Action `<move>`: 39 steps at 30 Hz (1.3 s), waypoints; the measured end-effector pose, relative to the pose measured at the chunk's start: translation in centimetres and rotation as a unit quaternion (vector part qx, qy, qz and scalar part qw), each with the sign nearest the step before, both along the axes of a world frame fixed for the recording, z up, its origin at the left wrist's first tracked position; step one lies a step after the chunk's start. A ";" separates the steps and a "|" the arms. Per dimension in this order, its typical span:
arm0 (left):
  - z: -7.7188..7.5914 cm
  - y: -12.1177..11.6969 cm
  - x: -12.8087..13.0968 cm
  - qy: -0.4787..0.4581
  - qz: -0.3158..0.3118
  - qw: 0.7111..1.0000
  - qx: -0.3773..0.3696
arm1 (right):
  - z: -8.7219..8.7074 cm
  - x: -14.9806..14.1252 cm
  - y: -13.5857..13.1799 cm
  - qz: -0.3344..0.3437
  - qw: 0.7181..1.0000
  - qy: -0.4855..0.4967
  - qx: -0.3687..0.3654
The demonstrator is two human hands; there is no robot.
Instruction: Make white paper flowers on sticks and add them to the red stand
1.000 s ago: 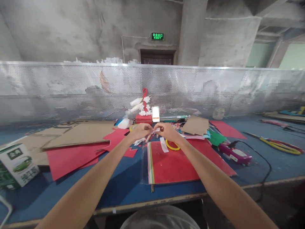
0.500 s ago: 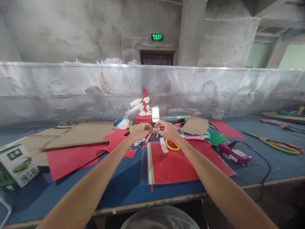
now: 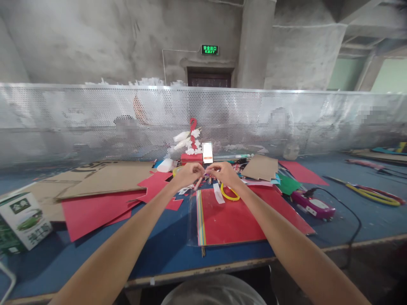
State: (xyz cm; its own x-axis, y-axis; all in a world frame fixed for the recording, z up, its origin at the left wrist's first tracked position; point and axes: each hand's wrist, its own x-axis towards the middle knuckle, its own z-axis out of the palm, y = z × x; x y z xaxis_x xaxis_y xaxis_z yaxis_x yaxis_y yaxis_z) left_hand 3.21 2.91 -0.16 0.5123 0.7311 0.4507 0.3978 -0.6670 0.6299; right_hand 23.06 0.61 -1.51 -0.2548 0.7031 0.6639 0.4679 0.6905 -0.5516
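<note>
Over the middle of the blue table, my left hand and my right hand meet almost fingertip to fingertip. Both are closed in a pinch; what lies between the fingers is too small to make out. Just below them rests a pack of coloured paper, red sheet on top, in a clear sleeve. On the pack are a white paper strip and yellow loop handles, partly behind my right wrist. Behind my hands stand a red box with white flowers and a lit phone.
Brown cardboard and cut red paper lie left, beside a milk carton. To the right are a purple glue gun or similar device with a black cord and yellow-handled pliers. A perforated metal screen closes off the back.
The fingertips have shifted very slightly, and the small pale piece seen between them before is now harder to see. Everything on the table stays in place.
</note>
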 end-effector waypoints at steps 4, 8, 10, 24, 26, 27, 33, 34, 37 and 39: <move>0.0 0.1 -0.2 -0.008 -0.005 1.000 -0.002 | -0.2 -0.1 0.3 0.022 0.999 0.027 0.001; -0.1 0.4 0.0 -0.008 -0.017 1.000 -0.004 | -0.2 0.0 0.6 -0.015 1.000 0.001 0.014; -0.1 0.6 0.0 -0.004 -0.020 1.000 0.001 | -0.1 0.0 0.6 -0.039 0.999 -0.015 0.021; -0.1 0.6 0.0 0.022 -0.020 0.999 0.020 | 0.2 -0.2 -0.4 -0.052 0.996 -0.043 -0.065; -0.1 0.5 -0.1 0.026 -0.014 0.999 0.020 | 0.1 -0.3 -0.4 -0.027 0.996 -0.028 -0.079; 0.0 0.5 -0.1 0.027 -0.011 0.999 0.019 | 0.1 -0.3 -0.5 -0.008 0.997 -0.020 -0.081; 0.3 0.1 -0.3 0.020 -0.003 1.000 0.006 | -0.1 -0.4 -0.5 0.038 0.998 0.007 -0.045; 0.3 0.1 -0.3 0.017 0.000 1.000 0.005 | -0.1 -0.4 -0.4 0.034 0.999 0.007 -0.039; 0.1 0.3 -0.2 0.013 0.015 1.000 -0.001 | -0.3 -0.4 0.0 0.031 0.999 0.013 -0.021; -0.1 0.5 -0.2 0.008 0.018 1.000 -0.007 | -0.4 -0.4 0.3 0.037 0.999 0.022 -0.018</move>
State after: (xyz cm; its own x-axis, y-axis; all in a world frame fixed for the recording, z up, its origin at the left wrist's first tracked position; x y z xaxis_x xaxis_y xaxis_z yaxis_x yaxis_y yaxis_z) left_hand 3.04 3.45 -0.30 0.4925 0.7553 0.4324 0.4322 -0.6434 0.6318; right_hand 22.69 0.86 -1.86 -0.2782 0.7071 0.6501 0.3914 0.7015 -0.5956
